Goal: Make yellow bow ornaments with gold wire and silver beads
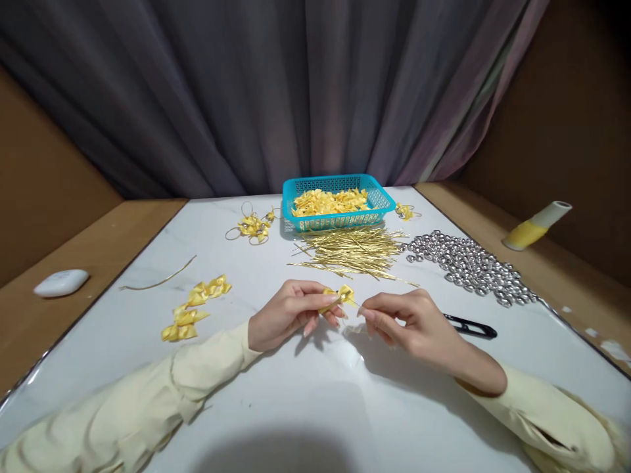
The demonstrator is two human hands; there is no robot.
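Observation:
Between thumb and fingers, my left hand (293,310) pinches a yellow ribbon bow (347,293) above the table. A small dark or silvery piece shows at the bow's middle, partly covered by the thumb. My right hand (411,322) is closed in a pinch just right of the bow, on the end of a thin gold cord (353,303) that runs to it. Several loose yellow bows (186,316) lie to the left of my left hand. Beyond both hands rests a pile of gold cords (352,251).
A blue basket (290,213) of yellow bows stands at the back. Silver beads (473,263) spread at the right, near a black-handled tool (472,326) and a yellow-white roll (535,226). Finished-looking bow loops (254,226) lie back left; a single cord (160,281) and white case (62,282) sit left.

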